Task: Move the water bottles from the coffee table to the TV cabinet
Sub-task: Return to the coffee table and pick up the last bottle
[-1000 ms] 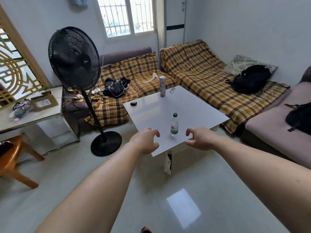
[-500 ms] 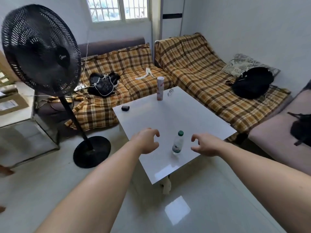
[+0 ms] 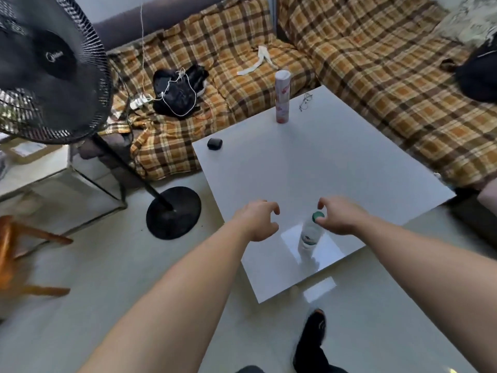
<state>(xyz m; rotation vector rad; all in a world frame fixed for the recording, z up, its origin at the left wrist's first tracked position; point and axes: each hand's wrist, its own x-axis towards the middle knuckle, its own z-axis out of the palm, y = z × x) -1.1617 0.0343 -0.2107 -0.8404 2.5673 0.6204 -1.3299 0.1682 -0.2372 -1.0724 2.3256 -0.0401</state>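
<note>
A pale, glossy tiled floor [image 3: 113,286] reflects bright patches of daylight, and a white square desk [image 3: 322,168] stands on it in front of an L-shaped sofa [image 3: 376,76] draped in orange-and-brown plaid covers. To the left stands a black pedestal fan [image 3: 51,68] with its round base [image 3: 173,212] on the tiles. Beside it are a glass-sided side table [image 3: 53,179] and, at the left edge, part of a wooden chair [image 3: 16,254].
</note>
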